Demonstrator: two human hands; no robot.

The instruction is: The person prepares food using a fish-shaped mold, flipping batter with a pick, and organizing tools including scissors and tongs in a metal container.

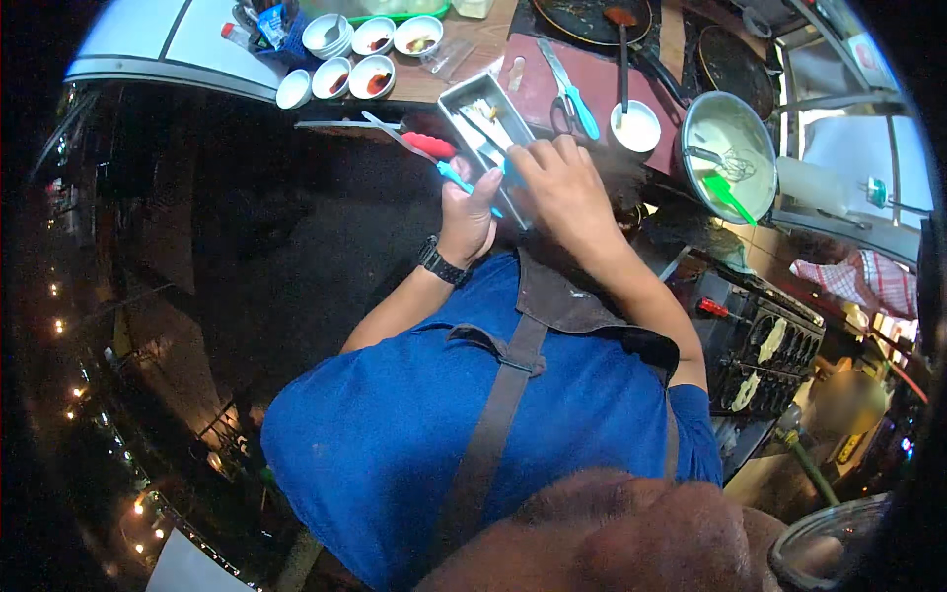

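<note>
My left hand (468, 211), with a dark watch at the wrist, is closed around several utensils. One has a light-blue handle (453, 177) and a thin blade, and a red-handled one (429, 145) lies beside it. Against these stands a rectangular metal tin (451, 96) with more utensils and small bits inside, tilted near my thumb. My right hand (558, 174) reaches over the tin's near end, fingertips bent down at its contents; whether they grip anything is hidden. Beyond the hands, a blue-handled spatula or knife (581, 112) and scissors (562, 117) lie on a reddish cutting board (529, 89).
Small white bowls (371, 77), some with sauce, stand at the back left near a blue basket (285, 48). At right are a bowl of batter (729, 157) with whisk and green spatula, a white cup (635, 127), a frying pan (592, 18) and a molded griddle (773, 348).
</note>
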